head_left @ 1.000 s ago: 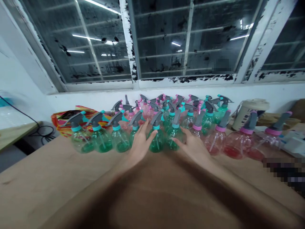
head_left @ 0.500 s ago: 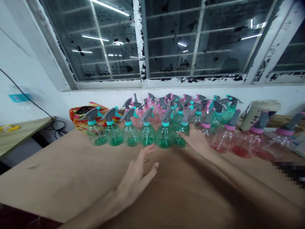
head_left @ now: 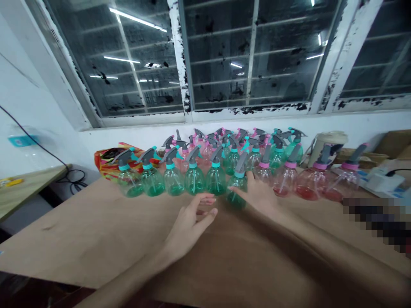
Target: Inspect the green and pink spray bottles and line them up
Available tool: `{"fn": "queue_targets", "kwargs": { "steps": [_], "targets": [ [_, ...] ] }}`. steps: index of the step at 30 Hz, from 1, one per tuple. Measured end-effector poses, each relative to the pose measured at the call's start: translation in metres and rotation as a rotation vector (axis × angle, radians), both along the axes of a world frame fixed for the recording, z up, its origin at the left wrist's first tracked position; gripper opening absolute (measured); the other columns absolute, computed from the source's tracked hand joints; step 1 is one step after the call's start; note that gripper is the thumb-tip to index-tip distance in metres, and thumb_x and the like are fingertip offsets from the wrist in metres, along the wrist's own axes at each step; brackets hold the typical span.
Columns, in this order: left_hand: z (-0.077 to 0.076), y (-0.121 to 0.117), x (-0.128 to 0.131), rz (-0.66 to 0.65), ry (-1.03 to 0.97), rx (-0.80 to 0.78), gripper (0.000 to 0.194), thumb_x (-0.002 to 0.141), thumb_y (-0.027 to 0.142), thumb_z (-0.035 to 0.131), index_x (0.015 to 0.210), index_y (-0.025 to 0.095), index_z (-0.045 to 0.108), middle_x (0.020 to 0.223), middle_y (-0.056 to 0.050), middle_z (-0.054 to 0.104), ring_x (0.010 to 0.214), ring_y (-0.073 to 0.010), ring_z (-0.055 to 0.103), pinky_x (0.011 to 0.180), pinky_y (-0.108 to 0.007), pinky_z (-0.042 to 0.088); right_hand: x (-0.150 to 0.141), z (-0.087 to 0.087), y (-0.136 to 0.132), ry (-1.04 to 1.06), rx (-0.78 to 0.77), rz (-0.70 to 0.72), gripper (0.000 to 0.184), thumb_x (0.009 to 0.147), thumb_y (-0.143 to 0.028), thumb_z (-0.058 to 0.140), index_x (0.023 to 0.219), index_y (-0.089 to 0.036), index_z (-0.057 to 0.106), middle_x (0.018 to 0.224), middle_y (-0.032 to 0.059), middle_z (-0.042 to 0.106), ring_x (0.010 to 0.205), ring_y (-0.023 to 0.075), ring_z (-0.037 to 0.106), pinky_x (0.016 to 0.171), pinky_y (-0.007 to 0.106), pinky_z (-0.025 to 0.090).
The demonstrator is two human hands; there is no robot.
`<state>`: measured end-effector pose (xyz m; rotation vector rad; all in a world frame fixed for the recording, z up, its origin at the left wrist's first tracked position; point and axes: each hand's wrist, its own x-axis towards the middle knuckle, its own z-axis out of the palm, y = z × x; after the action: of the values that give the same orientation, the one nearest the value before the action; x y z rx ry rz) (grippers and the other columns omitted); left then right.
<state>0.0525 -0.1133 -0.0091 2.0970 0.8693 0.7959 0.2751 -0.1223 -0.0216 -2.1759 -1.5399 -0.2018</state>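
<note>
Rows of green and pink spray bottles [head_left: 192,177] with grey triggers stand along the far side of a brown table [head_left: 96,231]. One green spray bottle [head_left: 236,190] stands a little in front of the front row. My right hand [head_left: 258,194] curls round its right side and touches it. My left hand [head_left: 191,224] hovers low over the table just in front of the green bottles, fingers spread, holding nothing.
A colourful bag [head_left: 107,156] lies at the back left. A beige jug [head_left: 329,143] and a white power strip [head_left: 379,179] are at the right. A lower side table [head_left: 22,190] and a black cable [head_left: 73,177] are at the left. Windows run behind.
My left hand has drawn back from the green bottles to hover over the table. My right hand stayed at the row, and one green bottle now stands forward of the others.
</note>
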Motion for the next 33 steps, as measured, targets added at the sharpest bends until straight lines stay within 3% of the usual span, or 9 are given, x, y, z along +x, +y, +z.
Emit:
{"fn": "queue_targets", "kwargs": {
  "steps": [7, 10, 14, 18, 20, 24, 29, 33],
  "targets": [
    [0.003, 0.010, 0.045, -0.087, -0.013, 0.039, 0.059, 0.078, 0.042, 0.064, 0.128, 0.022, 0.041, 0.134, -0.011, 0.049, 0.121, -0.0280, 0.049, 0.100, -0.048, 0.041, -0.032, -0.003, -0.049, -0.108, 0.005, 0.118, 0.052, 0.080, -0.062, 0.040, 0.101, -0.016, 0.055, 0.099, 0.0157, 0.063, 0.068, 0.0293, 0.066, 0.049, 0.037, 0.047],
    [0.009, 0.010, 0.057, -0.123, -0.025, 0.053, 0.066, 0.075, 0.040, 0.068, 0.132, 0.023, 0.038, 0.132, -0.010, 0.051, 0.118, -0.0283, 0.050, 0.099, -0.048, 0.042, -0.041, -0.009, -0.065, -0.155, 0.048, 0.198, 0.062, 0.077, -0.071, 0.038, 0.097, -0.017, 0.059, 0.097, 0.0159, 0.064, 0.062, 0.0266, 0.065, 0.045, 0.036, 0.047],
    [0.011, 0.004, 0.062, -0.179, -0.097, 0.060, 0.054, 0.078, 0.038, 0.065, 0.126, 0.023, 0.044, 0.124, -0.009, 0.056, 0.104, -0.0250, 0.058, 0.092, -0.044, 0.047, -0.051, -0.023, -0.078, -0.203, 0.160, 0.268, 0.081, 0.069, -0.081, 0.036, 0.106, -0.013, 0.060, 0.099, 0.0210, 0.065, 0.073, 0.0314, 0.066, 0.045, 0.037, 0.051],
    [0.007, -0.005, 0.060, -0.165, -0.142, 0.124, 0.040, 0.080, 0.020, 0.055, 0.120, 0.024, 0.050, 0.110, -0.007, 0.060, 0.096, -0.0225, 0.059, 0.089, -0.042, 0.048, -0.053, -0.035, -0.079, -0.170, 0.198, 0.366, 0.088, 0.067, -0.081, 0.039, 0.114, -0.009, 0.056, 0.100, 0.0222, 0.065, 0.086, 0.0347, 0.064, 0.057, 0.042, 0.055],
    [0.007, -0.007, 0.058, -0.147, -0.145, 0.139, 0.042, 0.077, 0.016, 0.050, 0.118, 0.023, 0.052, 0.103, -0.006, 0.061, 0.085, -0.0202, 0.060, 0.083, -0.040, 0.050, -0.046, -0.038, -0.076, -0.127, 0.194, 0.478, 0.086, 0.069, -0.078, 0.043, 0.120, -0.010, 0.053, 0.102, 0.0201, 0.066, 0.090, 0.0335, 0.064, 0.071, 0.047, 0.054],
    [0.011, 0.001, 0.057, -0.180, -0.156, 0.149, 0.037, 0.075, 0.015, 0.049, 0.111, 0.020, 0.056, 0.087, -0.003, 0.062, 0.071, -0.0178, 0.059, 0.079, -0.038, 0.050, -0.013, -0.045, -0.064, -0.081, 0.142, 0.676, 0.077, 0.076, -0.064, 0.052, 0.131, -0.012, 0.043, 0.122, 0.0176, 0.059, 0.113, 0.0321, 0.054, 0.096, 0.054, 0.041],
    [0.012, 0.026, 0.063, -0.192, -0.144, 0.199, 0.040, 0.075, 0.013, 0.048, 0.114, 0.023, 0.055, 0.091, -0.002, 0.062, 0.081, -0.0193, 0.061, 0.079, -0.036, 0.050, 0.045, -0.061, -0.052, -0.023, 0.037, 0.602, 0.061, 0.084, -0.053, 0.050, 0.134, -0.018, 0.040, 0.135, 0.0123, 0.050, 0.124, 0.0258, 0.044, 0.101, 0.048, 0.039],
    [0.010, 0.038, 0.070, -0.204, -0.134, 0.229, 0.044, 0.076, 0.014, 0.049, 0.117, 0.026, 0.054, 0.096, -0.004, 0.062, 0.089, -0.0210, 0.061, 0.079, -0.036, 0.049, 0.072, -0.072, -0.050, 0.026, -0.048, 0.552, 0.054, 0.085, -0.050, 0.050, 0.132, -0.022, 0.044, 0.135, 0.0091, 0.050, 0.125, 0.0241, 0.044, 0.103, 0.046, 0.038]
  ]
}}
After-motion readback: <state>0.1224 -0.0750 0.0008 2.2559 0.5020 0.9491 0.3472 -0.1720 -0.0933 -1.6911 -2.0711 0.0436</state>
